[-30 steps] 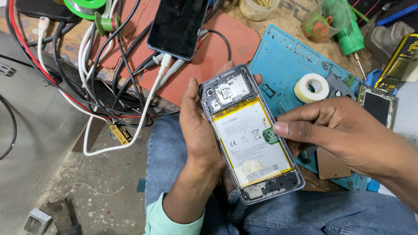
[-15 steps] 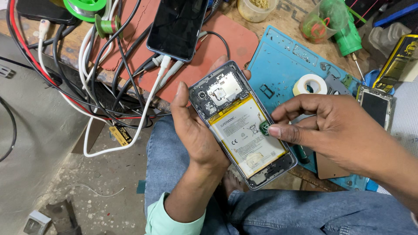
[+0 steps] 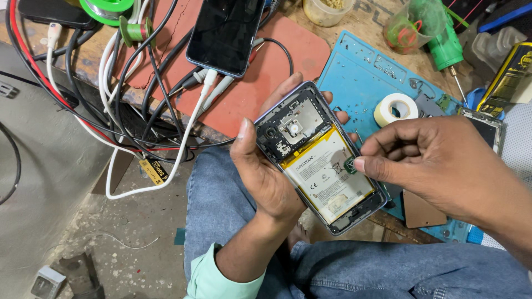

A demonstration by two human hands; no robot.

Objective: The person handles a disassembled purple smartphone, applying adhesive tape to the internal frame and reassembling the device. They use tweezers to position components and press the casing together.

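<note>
Right fingers: pinched narrow on a small green tab (image 3: 349, 164) at the battery's (image 3: 327, 176) right edge; what the tab is stays unclear.
Right hand (image 3: 443, 166): wrist cut off at right of frame.
Left hand (image 3: 266, 177): wrapped round the phone (image 3: 318, 158), centre frame, fingertips hidden behind it.
Phone: back off, over the lap.

Left hand (image 3: 266, 177) is raised palm-up beneath the opened phone (image 3: 318, 160), thumb laid along its left edge, fingertips curled over the far edge. Right hand (image 3: 438, 163) is held just right of the phone, thumb and forefinger pinched at its right edge, remaining fingers curled.
</note>
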